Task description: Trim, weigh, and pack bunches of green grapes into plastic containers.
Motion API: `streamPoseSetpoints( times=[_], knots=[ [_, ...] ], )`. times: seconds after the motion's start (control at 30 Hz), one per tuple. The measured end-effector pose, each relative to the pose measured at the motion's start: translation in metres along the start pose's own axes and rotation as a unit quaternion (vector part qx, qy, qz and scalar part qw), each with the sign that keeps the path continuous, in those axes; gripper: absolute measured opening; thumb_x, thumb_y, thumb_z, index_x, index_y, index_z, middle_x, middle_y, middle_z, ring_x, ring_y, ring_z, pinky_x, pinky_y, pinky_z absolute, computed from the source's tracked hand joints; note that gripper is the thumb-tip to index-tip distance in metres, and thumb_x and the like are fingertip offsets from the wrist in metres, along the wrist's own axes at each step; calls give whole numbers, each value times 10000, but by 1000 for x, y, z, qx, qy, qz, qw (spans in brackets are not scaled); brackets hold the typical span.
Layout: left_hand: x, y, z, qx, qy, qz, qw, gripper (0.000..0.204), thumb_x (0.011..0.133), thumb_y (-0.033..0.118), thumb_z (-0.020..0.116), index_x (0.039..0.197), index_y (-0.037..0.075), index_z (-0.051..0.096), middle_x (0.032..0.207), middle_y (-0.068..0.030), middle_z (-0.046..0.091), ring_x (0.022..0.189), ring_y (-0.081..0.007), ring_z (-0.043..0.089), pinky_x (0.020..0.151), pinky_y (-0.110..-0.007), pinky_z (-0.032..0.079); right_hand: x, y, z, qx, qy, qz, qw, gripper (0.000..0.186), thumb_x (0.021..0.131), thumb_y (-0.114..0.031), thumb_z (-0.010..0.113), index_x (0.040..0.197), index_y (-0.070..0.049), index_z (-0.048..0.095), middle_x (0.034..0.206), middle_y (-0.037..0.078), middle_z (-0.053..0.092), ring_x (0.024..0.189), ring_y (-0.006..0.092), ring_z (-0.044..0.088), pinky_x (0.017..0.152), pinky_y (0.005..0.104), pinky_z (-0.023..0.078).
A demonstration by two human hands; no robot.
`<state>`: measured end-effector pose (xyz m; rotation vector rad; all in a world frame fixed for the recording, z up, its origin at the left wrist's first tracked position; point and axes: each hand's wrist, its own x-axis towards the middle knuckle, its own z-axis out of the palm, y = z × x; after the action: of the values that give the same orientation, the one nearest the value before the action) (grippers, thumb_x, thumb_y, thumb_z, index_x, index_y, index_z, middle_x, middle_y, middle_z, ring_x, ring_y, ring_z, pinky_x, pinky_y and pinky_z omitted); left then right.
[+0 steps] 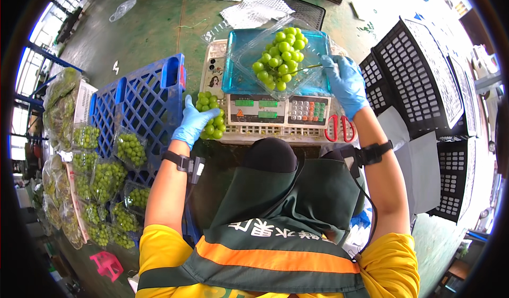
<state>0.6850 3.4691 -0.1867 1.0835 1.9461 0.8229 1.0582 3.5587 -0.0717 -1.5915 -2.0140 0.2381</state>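
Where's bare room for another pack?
On the blue pallet past the packed grapes, left of the left hand; green floor beyond it, left of the white mesh. Crowded: the scale under a clear container and grape bunch, and the pallet's near end.

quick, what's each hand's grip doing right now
Left hand: closed around a bunch of green grapes beside the scale.
Right hand: fingers at the stem of a second bunch, on the scale; whether they pinch it cannot be told.
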Motion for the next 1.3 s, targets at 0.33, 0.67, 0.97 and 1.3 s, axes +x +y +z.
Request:
streamPoseSetpoints(
  times=[0.33,0.67,0.97,1.3],
  knots=[
    [-2,-25,31,-101,56,40,992,990,597,180,800,1336,-57,186,1244,-190,419,1092,-257,485,888,-322,436,-83,60,-38,204,9,174,963,267,870,-259,566,1004,-34,618,897,95,648,810,151,596,749,268,453],
    [-39,45,-38,-524,-215,47,823,468,844,222,511,1240,-12,428,1159,-131,546,1021,-238,564,869,-359,479,-115,128,-12,168,-128,272,939,263,820,-230,603,985,-25,606,875,107,642,800,171,604,744,274,464],
    [13,196,20,-255,-221,291,895,596,716,28,634,1277,48,432,1198,-95,495,1104,-201,492,959,-316,394,-101,107,13,-76,-342,214,912,592,711,-371,652,1131,4,468,1002,228,610,944,362,589,813,384,471],
    [20,212,46,176,-147,510,829,815,645,138,748,1345,80,333,1305,-140,405,1207,-261,403,1033,-354,313,-109,106,33,-129,-306,228,915,885,687,-315,625,1386,-6,180,1073,222,586,968,332,590,823,396,474]
  ],
)
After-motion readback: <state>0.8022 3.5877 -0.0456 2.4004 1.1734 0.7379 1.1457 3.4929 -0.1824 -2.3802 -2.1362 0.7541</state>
